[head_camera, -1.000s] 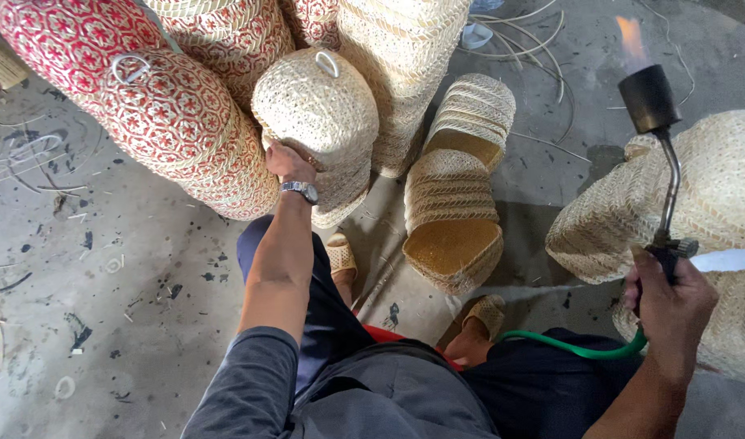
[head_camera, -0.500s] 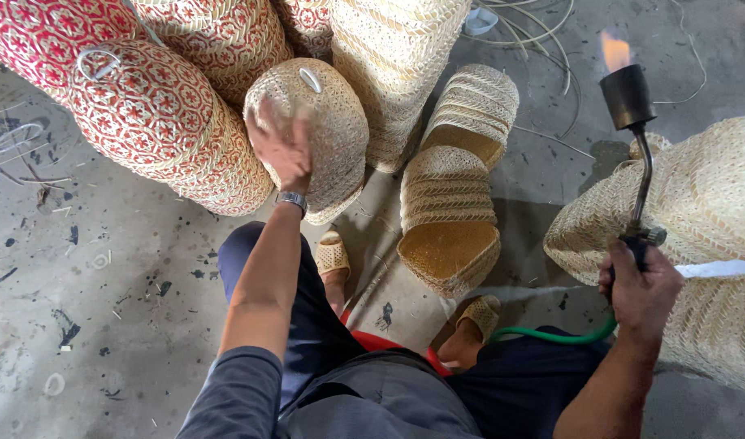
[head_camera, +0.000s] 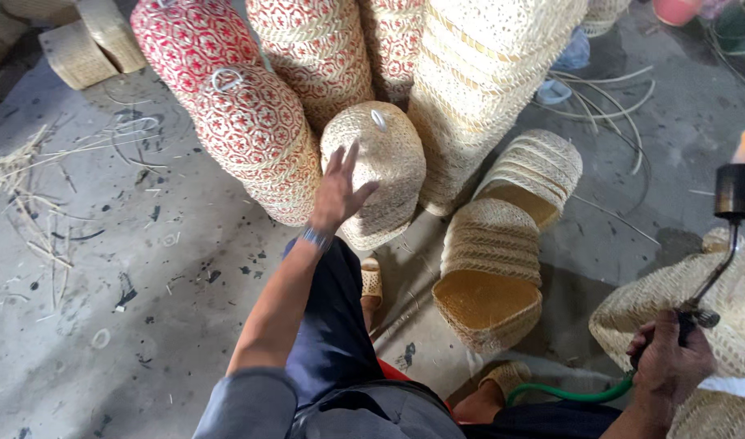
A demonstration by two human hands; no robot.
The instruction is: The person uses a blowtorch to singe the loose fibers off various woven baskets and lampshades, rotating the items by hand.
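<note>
The grey concrete floor (head_camera: 104, 268) is rough, stained with dark spots and scattered with thin straw pieces. On it stand tall stacks of pale natural woven baskets (head_camera: 494, 73), openwork in texture, and beside them stacks of red-and-cream patterned woven baskets (head_camera: 251, 130) with rounded tops and a small ring handle. At the right edge lies a large loosely woven straw-coloured basket (head_camera: 714, 317), its surface netlike. Near the middle, two piles of nested open woven baskets (head_camera: 490, 276) lie on their sides, showing smooth yellow insides.

In front of the stacks is the dome-shaped natural woven basket (head_camera: 385, 175), tightly plaited, with a small loop on its top. The left hand (head_camera: 340, 191) is raised just before this dome, fingers spread apart and holding nothing; whether the palm touches the weave, I cannot tell. A dark band sits on the wrist.

The right hand (head_camera: 669, 362) is closed firmly around the handle of a gas torch with a black metal head (head_camera: 734, 195), thin bent tube and orange flame. A green rubber hose (head_camera: 567, 394) runs from the handle along the floor.
</note>
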